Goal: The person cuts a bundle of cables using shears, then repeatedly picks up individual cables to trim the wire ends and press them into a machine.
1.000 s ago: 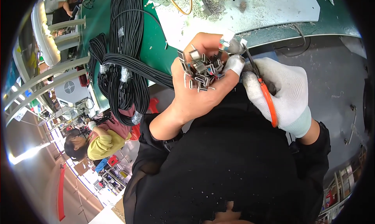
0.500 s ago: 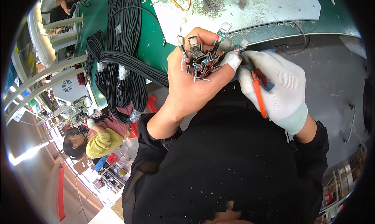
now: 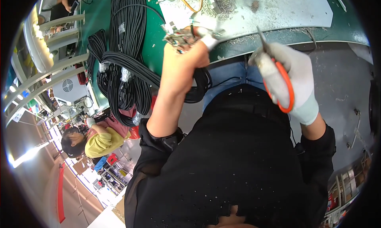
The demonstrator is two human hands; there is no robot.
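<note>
We list cable bundles [image 3: 127, 41] on the bench [image 3: 152, 36], left of the board [image 3: 293, 9]. Right of the connectors [image 3: 180, 41], we log cutters [image 3: 289, 82].

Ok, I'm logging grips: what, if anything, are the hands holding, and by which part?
Left hand: a bunch of cable ends, just behind the metal connectors. Right hand: an orange-handled cutting tool, by its handles.

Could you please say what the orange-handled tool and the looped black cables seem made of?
Orange-handled tool: handles probably plastic, smooth and evenly coloured; pointed tip likely steel, looking metallic grey. Looped black cables: likely plastic or rubber jackets, faintly glossy.
</note>
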